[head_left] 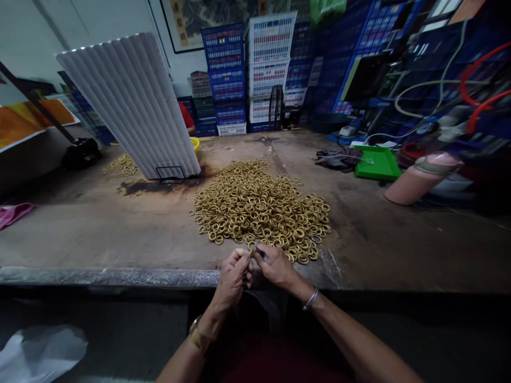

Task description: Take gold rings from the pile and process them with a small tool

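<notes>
A broad pile of brass-coloured rings (259,205) lies on the brown table, just beyond both hands. My left hand (235,274) is closed in a pinch on a ring at the near edge of the pile. Close against it, my right hand (276,266) is closed around a small dark tool (261,254), whose tip meets the ring between the fingers. The tool's shape is mostly hidden by my right hand.
The table's front edge (120,277) runs below the hands. A corrugated panel (136,106) stands back left, with more rings (122,166) beside it. At right are a green tray (377,163), dark cloth (339,158) and pink cylinder (421,178). A person's red sleeve (186,116) shows behind the panel.
</notes>
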Action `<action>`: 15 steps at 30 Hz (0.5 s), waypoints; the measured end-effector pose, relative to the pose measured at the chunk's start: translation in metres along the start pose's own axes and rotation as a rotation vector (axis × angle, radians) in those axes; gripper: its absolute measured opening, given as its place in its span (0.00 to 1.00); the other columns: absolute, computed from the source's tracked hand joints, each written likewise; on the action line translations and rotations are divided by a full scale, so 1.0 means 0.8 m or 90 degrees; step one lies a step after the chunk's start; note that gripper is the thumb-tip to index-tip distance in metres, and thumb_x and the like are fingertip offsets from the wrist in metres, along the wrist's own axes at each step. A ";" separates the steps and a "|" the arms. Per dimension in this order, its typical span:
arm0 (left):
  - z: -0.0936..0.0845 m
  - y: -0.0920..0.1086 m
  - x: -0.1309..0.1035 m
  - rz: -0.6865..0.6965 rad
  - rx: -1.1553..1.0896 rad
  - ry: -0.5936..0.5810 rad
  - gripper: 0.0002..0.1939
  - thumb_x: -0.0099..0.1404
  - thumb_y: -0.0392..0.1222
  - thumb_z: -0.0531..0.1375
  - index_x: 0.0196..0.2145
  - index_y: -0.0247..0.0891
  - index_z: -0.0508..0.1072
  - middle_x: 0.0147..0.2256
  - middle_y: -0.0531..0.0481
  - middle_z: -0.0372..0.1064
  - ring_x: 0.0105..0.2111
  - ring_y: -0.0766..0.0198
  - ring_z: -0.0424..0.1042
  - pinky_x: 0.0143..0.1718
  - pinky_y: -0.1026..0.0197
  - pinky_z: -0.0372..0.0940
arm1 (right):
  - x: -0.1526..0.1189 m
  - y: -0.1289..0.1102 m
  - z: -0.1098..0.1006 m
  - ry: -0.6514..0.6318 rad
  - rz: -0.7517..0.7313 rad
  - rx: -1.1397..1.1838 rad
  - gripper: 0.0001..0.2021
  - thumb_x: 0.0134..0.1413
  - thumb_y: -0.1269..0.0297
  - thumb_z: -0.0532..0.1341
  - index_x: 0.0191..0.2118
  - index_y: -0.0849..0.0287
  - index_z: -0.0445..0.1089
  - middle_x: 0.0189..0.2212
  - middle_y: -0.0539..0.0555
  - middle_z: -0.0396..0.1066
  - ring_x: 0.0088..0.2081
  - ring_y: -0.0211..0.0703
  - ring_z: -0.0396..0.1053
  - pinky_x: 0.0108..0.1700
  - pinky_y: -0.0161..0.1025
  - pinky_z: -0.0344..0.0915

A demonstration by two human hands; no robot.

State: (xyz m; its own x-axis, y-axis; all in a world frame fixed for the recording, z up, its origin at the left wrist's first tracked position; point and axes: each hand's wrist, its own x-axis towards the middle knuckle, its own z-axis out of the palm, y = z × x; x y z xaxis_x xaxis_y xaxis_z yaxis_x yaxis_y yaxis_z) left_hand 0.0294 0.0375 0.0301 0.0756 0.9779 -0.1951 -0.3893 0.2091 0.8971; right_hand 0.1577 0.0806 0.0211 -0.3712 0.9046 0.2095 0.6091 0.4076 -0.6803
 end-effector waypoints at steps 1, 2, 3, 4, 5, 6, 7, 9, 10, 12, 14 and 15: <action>0.000 0.000 0.001 0.005 0.009 0.005 0.14 0.57 0.51 0.57 0.28 0.37 0.61 0.19 0.59 0.58 0.14 0.76 0.54 0.13 0.72 0.50 | -0.003 -0.001 0.001 -0.022 -0.022 -0.033 0.08 0.51 0.67 0.51 0.25 0.59 0.63 0.19 0.49 0.64 0.22 0.34 0.59 0.26 0.31 0.49; -0.001 0.000 0.001 0.008 0.021 0.008 0.14 0.57 0.51 0.57 0.28 0.37 0.61 0.19 0.59 0.58 0.14 0.76 0.54 0.13 0.72 0.50 | -0.005 -0.002 0.001 -0.040 -0.036 -0.067 0.06 0.49 0.68 0.52 0.25 0.59 0.64 0.20 0.49 0.66 0.23 0.34 0.60 0.26 0.31 0.48; -0.001 0.000 0.002 0.011 0.032 0.010 0.15 0.57 0.51 0.57 0.28 0.36 0.61 0.19 0.59 0.58 0.14 0.76 0.54 0.13 0.72 0.51 | -0.007 -0.003 0.001 -0.051 -0.043 -0.099 0.05 0.48 0.70 0.52 0.26 0.59 0.64 0.21 0.50 0.67 0.23 0.35 0.60 0.26 0.32 0.48; -0.002 -0.001 0.002 0.011 0.043 0.013 0.15 0.57 0.51 0.57 0.28 0.36 0.61 0.19 0.59 0.58 0.14 0.76 0.54 0.13 0.72 0.51 | -0.008 -0.004 0.001 -0.059 -0.046 -0.127 0.05 0.47 0.71 0.53 0.27 0.59 0.65 0.22 0.51 0.68 0.24 0.35 0.61 0.26 0.32 0.48; -0.002 -0.002 0.002 0.011 0.051 0.015 0.15 0.57 0.51 0.57 0.29 0.36 0.61 0.19 0.59 0.58 0.14 0.76 0.54 0.13 0.72 0.51 | -0.009 -0.005 0.001 -0.066 -0.045 -0.151 0.05 0.47 0.71 0.53 0.28 0.59 0.65 0.23 0.51 0.69 0.24 0.36 0.62 0.27 0.33 0.47; -0.003 -0.003 0.002 0.009 0.057 0.015 0.15 0.57 0.51 0.57 0.30 0.36 0.62 0.19 0.58 0.59 0.14 0.76 0.54 0.14 0.72 0.51 | -0.009 -0.006 0.001 -0.072 -0.045 -0.168 0.05 0.47 0.71 0.53 0.29 0.59 0.65 0.24 0.52 0.69 0.24 0.36 0.62 0.27 0.33 0.47; -0.003 -0.003 0.003 0.009 0.060 0.016 0.15 0.57 0.51 0.57 0.31 0.36 0.62 0.19 0.58 0.59 0.14 0.76 0.55 0.14 0.72 0.51 | -0.010 -0.006 0.000 -0.079 -0.045 -0.181 0.05 0.47 0.71 0.53 0.30 0.60 0.66 0.24 0.52 0.70 0.25 0.36 0.63 0.27 0.33 0.47; -0.004 -0.004 0.002 0.007 0.063 0.018 0.15 0.56 0.51 0.57 0.32 0.37 0.62 0.19 0.59 0.59 0.14 0.76 0.55 0.14 0.72 0.51 | -0.010 -0.008 -0.001 -0.093 -0.046 -0.196 0.06 0.47 0.71 0.53 0.31 0.60 0.66 0.25 0.52 0.70 0.26 0.37 0.63 0.27 0.33 0.47; -0.004 -0.004 0.002 0.005 0.067 0.020 0.15 0.56 0.51 0.57 0.32 0.37 0.62 0.19 0.59 0.59 0.14 0.76 0.55 0.14 0.72 0.52 | -0.010 -0.009 -0.002 -0.097 -0.046 -0.202 0.06 0.47 0.71 0.52 0.31 0.60 0.66 0.25 0.52 0.70 0.26 0.37 0.64 0.28 0.33 0.47; -0.004 -0.004 0.002 0.000 0.077 0.026 0.16 0.55 0.52 0.57 0.33 0.37 0.63 0.19 0.59 0.59 0.14 0.76 0.55 0.14 0.72 0.52 | -0.010 -0.010 -0.002 -0.102 -0.037 -0.211 0.07 0.47 0.71 0.52 0.31 0.60 0.66 0.26 0.52 0.70 0.27 0.37 0.64 0.28 0.34 0.47; -0.004 -0.003 0.001 -0.004 0.082 0.029 0.16 0.55 0.52 0.58 0.32 0.37 0.62 0.20 0.58 0.60 0.14 0.76 0.56 0.14 0.72 0.52 | -0.008 -0.010 -0.001 -0.112 -0.021 -0.222 0.07 0.48 0.70 0.52 0.32 0.59 0.66 0.27 0.53 0.71 0.28 0.38 0.65 0.28 0.34 0.47; -0.004 -0.002 -0.001 -0.004 0.077 0.030 0.16 0.54 0.53 0.58 0.31 0.37 0.62 0.19 0.58 0.59 0.14 0.76 0.55 0.14 0.72 0.52 | -0.007 -0.010 0.000 -0.120 -0.010 -0.229 0.08 0.48 0.70 0.52 0.33 0.59 0.66 0.28 0.53 0.71 0.28 0.38 0.65 0.28 0.34 0.48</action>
State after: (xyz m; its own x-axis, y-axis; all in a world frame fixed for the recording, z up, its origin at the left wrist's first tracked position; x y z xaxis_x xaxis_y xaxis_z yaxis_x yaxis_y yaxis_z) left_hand 0.0272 0.0367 0.0272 0.0335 0.9755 -0.2174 -0.2751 0.2181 0.9363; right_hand 0.1551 0.0726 0.0253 -0.4841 0.8728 0.0629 0.7965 0.4693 -0.3813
